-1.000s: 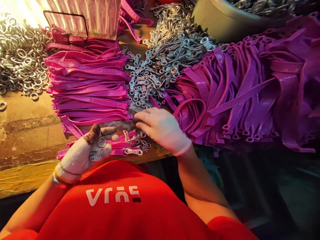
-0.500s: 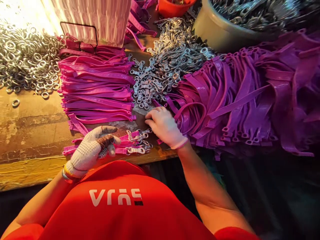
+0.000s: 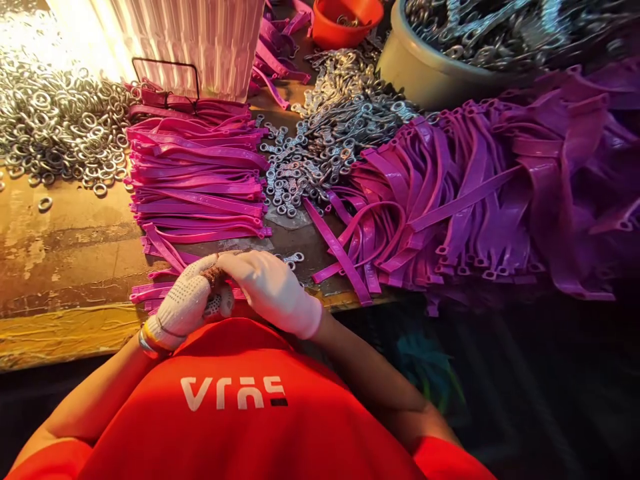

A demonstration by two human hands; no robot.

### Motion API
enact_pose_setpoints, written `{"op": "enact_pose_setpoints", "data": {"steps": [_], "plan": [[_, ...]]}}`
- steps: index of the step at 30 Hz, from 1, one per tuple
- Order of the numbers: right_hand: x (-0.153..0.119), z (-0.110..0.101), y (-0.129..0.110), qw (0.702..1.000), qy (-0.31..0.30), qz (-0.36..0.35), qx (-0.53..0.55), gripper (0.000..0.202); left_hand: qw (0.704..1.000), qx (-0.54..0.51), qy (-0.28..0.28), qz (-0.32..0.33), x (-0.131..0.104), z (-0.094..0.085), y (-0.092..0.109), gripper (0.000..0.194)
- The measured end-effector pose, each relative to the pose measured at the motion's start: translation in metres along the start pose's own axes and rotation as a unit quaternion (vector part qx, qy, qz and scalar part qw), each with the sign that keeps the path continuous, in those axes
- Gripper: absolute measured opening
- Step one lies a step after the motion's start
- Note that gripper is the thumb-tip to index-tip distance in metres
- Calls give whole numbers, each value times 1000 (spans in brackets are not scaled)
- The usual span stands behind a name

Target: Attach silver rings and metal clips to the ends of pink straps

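My left hand (image 3: 186, 299), in a dotted knit glove with dark worn fingertips, is closed in front of my chest. Its fingers curl inward, and whatever they pinch is hidden. My right hand (image 3: 276, 292), in a plain white glove, meets it with the fingertips together over the left thumb; anything between them is too covered to name. Beneath both hands lie a few pink straps (image 3: 150, 293) near the table edge. A metal two-ringed link (image 3: 296, 259) shows just beyond my right knuckles.
Stacked pink straps (image 3: 200, 180) lie ahead, with metal rings (image 3: 70, 133) left and a heap of links (image 3: 330, 133) right. Purple straps (image 3: 450, 193) spread over the right side. A large tub (image 3: 425, 73), a red bowl (image 3: 345, 23) and a ribbed translucent container (image 3: 210, 47) stand behind.
My right hand has moved left and toward me, from beside the links to my left hand. One purple strap now lies slanting where it was. My left hand stays nearly in place.
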State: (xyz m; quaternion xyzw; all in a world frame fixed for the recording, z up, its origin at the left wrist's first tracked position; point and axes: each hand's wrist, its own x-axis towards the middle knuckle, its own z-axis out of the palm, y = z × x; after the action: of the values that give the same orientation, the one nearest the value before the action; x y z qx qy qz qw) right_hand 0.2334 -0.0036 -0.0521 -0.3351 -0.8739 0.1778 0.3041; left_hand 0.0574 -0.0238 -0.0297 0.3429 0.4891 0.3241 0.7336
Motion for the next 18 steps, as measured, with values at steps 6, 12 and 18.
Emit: {"op": "enact_pose_setpoints", "data": {"steps": [6, 12, 18], "plan": [[-3, -6, -12, 916, 61, 259, 300, 35, 996, 62, 11, 58, -5, 2, 5, 28], [-9, -13, -7, 922, 61, 248, 292, 33, 999, -18, 14, -32, -4, 1, 11, 31], [-11, -11, 10, 988, 9, 56, 145, 37, 997, 1, -40, -62, 1, -1, 7, 31]]}}
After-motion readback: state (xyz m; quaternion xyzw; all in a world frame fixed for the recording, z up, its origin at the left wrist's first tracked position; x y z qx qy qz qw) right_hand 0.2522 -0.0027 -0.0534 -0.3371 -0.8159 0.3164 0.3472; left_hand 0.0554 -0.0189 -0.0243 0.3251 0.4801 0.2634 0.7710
